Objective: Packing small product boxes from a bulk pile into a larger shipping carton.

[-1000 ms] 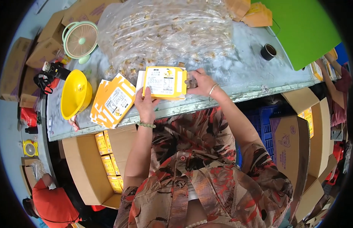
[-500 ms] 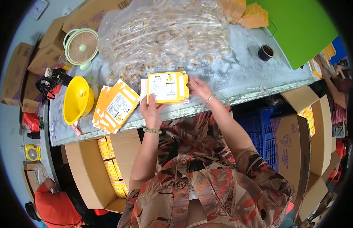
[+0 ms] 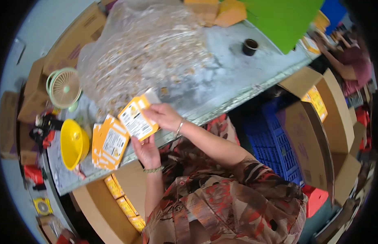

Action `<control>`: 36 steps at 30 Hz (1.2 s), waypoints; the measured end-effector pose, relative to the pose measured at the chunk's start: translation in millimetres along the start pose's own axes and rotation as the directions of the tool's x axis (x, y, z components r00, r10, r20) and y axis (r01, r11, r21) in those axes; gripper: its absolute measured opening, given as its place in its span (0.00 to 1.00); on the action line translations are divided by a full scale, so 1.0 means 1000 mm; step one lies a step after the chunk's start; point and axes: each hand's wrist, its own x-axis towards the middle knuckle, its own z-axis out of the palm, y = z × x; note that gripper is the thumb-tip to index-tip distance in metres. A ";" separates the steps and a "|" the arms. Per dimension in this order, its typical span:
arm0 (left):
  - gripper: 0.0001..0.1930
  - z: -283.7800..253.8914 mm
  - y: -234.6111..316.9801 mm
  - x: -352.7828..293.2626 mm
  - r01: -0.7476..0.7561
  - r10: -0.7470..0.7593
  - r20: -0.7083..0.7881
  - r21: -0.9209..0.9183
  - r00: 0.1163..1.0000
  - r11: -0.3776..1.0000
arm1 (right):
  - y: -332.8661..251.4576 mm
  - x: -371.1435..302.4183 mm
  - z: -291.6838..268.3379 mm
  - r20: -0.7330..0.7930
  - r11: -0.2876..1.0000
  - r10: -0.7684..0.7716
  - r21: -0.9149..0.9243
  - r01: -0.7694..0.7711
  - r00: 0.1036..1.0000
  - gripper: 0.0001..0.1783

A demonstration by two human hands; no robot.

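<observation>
Right hand point(image 3: 166, 117) on it, pinching the flat yellow-and-white cardboard carton point(image 3: 135, 118) by its right side! The carton slanted leftward from that grip, long axis unclear; the left hand point(image 3: 147, 153) sat just below, its hold impossible to tell.

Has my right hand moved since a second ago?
Yes: your right hand has moved left, toward the yellow bowl and away from the black cup.
</observation>
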 end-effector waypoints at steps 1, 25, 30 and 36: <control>0.20 0.005 0.000 -0.002 0.006 -0.007 -0.023 -0.052 1.000 0.999 | -0.013 -0.003 -0.005 0.075 0.994 0.105 0.031 -0.107 0.992 0.16; 0.19 -0.058 0.090 -0.073 -0.111 0.128 -0.255 0.082 0.958 0.990 | 0.056 0.082 0.037 -0.003 0.539 -0.275 -0.829 0.151 0.962 0.25; 0.17 -0.071 0.074 -0.076 -0.062 0.104 -0.321 0.139 0.941 0.988 | 0.063 0.074 0.043 0.092 0.419 -0.217 -0.891 0.178 0.972 0.23; 0.15 -0.064 0.073 -0.057 -0.074 0.149 -0.318 0.236 0.936 0.969 | 0.074 0.032 -0.027 0.353 0.473 -0.154 -0.794 0.382 0.923 0.22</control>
